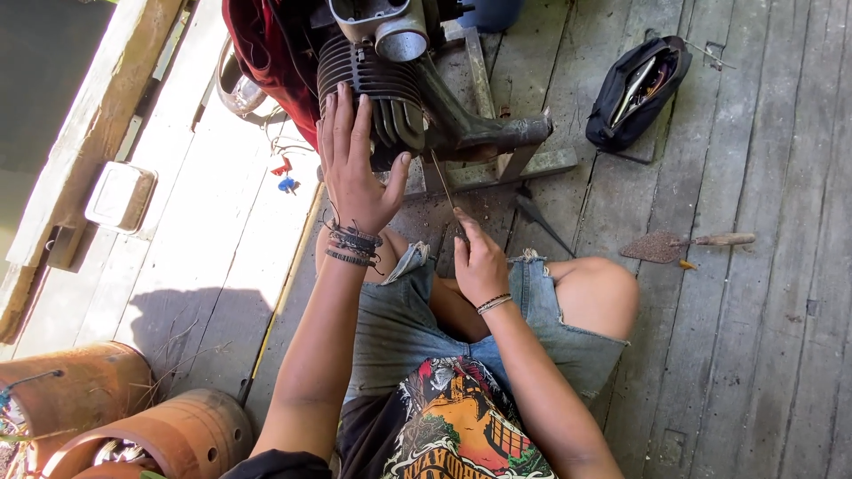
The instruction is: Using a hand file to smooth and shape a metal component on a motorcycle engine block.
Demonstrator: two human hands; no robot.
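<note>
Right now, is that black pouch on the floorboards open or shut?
Open: the black pouch gapes along its top, with tools showing inside.

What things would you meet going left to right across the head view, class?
White tray → left hand on finned engine → right hand holding thin tool → black pouch → trowel.

The single head-worn camera looks steeply down from close above at the weathered grey wooden plank floor (745, 337) and the person's lap.

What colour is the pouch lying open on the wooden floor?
Black, seen in the head view: the pouch lies open on the grey planks.
</note>
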